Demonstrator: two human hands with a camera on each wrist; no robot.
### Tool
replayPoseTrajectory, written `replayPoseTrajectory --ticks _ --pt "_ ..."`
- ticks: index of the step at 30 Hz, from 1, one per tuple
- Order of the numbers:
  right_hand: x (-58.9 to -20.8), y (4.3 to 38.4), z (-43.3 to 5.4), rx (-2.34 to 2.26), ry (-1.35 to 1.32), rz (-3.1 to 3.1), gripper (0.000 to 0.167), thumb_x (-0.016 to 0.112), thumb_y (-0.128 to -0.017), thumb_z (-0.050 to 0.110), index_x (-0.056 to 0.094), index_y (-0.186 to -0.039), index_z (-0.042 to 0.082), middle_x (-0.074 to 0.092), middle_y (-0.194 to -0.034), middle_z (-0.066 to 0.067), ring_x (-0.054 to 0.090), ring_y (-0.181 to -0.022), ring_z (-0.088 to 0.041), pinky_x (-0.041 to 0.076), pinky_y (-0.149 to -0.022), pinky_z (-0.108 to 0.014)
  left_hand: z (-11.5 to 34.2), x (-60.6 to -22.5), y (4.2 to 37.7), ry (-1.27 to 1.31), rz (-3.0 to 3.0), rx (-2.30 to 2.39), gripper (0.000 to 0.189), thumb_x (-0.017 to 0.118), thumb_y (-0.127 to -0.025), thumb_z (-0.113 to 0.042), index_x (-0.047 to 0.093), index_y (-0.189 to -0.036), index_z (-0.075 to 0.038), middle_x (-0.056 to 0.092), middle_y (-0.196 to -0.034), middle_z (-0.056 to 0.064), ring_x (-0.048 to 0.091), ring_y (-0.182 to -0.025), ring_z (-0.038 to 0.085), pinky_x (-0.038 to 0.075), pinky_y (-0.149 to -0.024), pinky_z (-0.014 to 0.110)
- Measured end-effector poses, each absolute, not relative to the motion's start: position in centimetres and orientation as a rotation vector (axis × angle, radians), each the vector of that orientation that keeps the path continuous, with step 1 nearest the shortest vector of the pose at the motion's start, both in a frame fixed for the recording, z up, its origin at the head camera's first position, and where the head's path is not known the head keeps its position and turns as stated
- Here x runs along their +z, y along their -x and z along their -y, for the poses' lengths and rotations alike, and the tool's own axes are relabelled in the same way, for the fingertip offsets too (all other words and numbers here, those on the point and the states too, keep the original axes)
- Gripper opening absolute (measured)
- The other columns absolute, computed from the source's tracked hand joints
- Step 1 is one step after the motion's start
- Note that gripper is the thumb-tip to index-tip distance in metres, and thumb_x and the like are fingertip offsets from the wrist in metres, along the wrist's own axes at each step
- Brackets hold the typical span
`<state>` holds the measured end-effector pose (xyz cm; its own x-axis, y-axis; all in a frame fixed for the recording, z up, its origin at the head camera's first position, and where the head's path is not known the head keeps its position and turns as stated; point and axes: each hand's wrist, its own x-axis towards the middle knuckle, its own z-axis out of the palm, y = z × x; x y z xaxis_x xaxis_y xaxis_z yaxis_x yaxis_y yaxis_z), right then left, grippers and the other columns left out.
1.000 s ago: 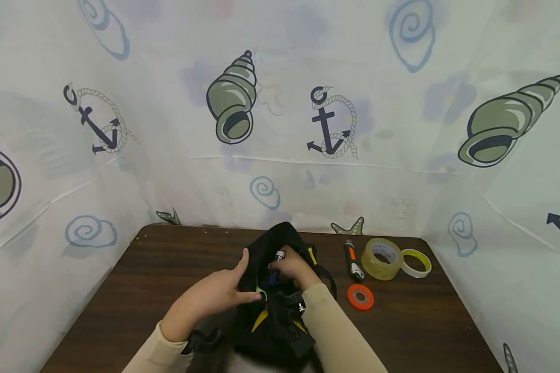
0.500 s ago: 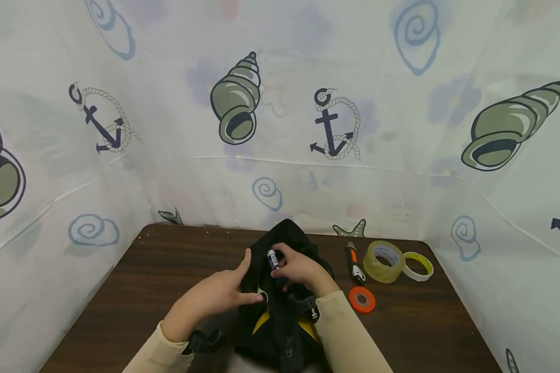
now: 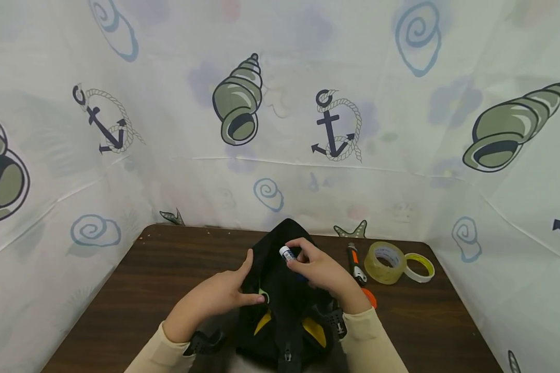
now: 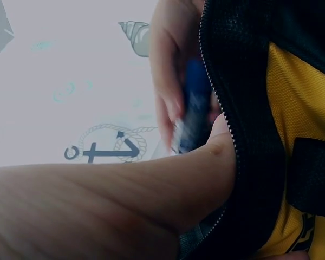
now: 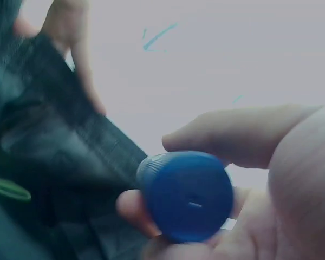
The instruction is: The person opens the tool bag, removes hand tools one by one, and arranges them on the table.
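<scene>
A black bag (image 3: 287, 311) with yellow panels stands at the front middle of the table. My left hand (image 3: 210, 298) holds the bag's left edge, its thumb and fingers spread at the zippered opening (image 4: 222, 103). Just above the bag, my right hand (image 3: 319, 267) pinches a glue stick (image 3: 287, 253) between thumb and fingers. White shows at one end of the stick in the head view, while its round blue end (image 5: 189, 195) faces the right wrist camera. A green loop (image 5: 10, 189) shows against the dark fabric.
To the right on the brown table (image 3: 177, 254) lie a utility knife (image 3: 355, 261), a wide clear tape roll (image 3: 373, 268) and a narrower white tape roll (image 3: 420, 278). My right hand partly hides an orange roll (image 3: 369, 297). Printed cloth walls (image 3: 280, 129) enclose the table.
My right hand has come out of the bag with the glue stick and moved right, now covering part of the orange roll. The left hand keeps its place at the bag's edge.
</scene>
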<state>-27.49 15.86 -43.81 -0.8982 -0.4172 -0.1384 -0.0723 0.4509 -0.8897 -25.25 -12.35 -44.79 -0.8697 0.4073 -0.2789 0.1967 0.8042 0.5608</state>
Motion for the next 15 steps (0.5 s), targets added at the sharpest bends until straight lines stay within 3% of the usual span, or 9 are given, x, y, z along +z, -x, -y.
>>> replayPoseTrajectory --ticks 6,15 --pt "-43.1 25.2 -17.3 -1.503 0.517 -2.254 0.050 0.061 -0.112 0.023 0.047 -0.160 0.026 0.055 -0.112 -0.013 0.040 -0.065 -0.018 0.038 -0.054 -0.027 12.3 -44.8 25.3 -0.466 -2.617 0.734 0.124 0.077 -0.094 -0.066 -0.003 -0.178 -0.022 0.071 -0.084 -0.006 0.071 -0.085 0.010 0.060 -0.090 0.049" --pt "-44.4 21.1 -19.7 -2.051 0.283 -2.038 0.057 0.066 -0.112 0.027 0.040 -0.162 0.020 0.065 -0.113 -0.007 0.053 -0.054 -0.011 0.049 -0.048 -0.023 12.3 -45.1 25.2 -0.463 -2.596 0.734 0.124 0.075 -0.094 -0.069 -0.006 -0.177 -0.026 0.072 -0.084 -0.005 0.071 -0.083 0.010 0.060 -0.088 0.048"
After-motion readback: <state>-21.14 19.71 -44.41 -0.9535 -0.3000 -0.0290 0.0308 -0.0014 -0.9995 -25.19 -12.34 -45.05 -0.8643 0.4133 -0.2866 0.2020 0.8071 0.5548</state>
